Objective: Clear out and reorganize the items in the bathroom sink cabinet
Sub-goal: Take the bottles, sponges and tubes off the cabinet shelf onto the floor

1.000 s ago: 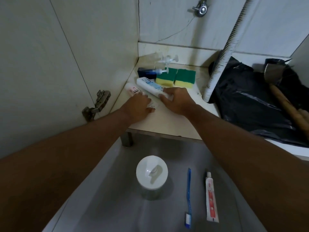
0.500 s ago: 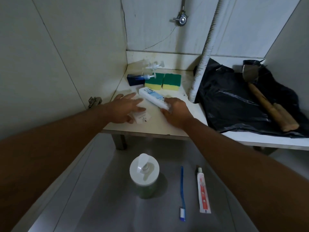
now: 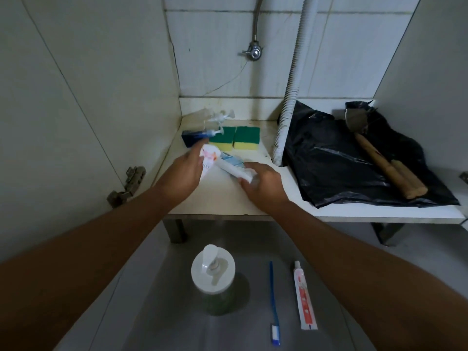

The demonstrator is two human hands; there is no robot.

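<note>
I judge the clear-out part done. The cabinet shelf (image 3: pixel 228 203) still carries the black bag (image 3: pixel 342 168), the hammer (image 3: pixel 379 160) and two sponges (image 3: pixel 235 138). A pump bottle (image 3: pixel 212 272), toothpaste (image 3: pixel 305 300) and toothbrush (image 3: pixel 273 300) sit on the floor (apparently already removed). The left hand (image 3: pixel 182 173) grips a pink-printed white packet (image 3: pixel 209 158), now raised off the shelf; half a second ago it lay there under that hand. The right hand (image 3: pixel 263 183) curls round the blue-labelled tube (image 3: pixel 233 164), which lies on the shelf.

Black plastic bag (image 3: pixel 329 158) is shining glossy and crinkled, hammer (image 3: pixel 379 163) is showing a smooth wooden handle, sponges (image 3: pixel 247 134) are showing rough green tops over yellow foam, ribbed white plastic hose (image 3: pixel 291 97) is looking matt.
</note>
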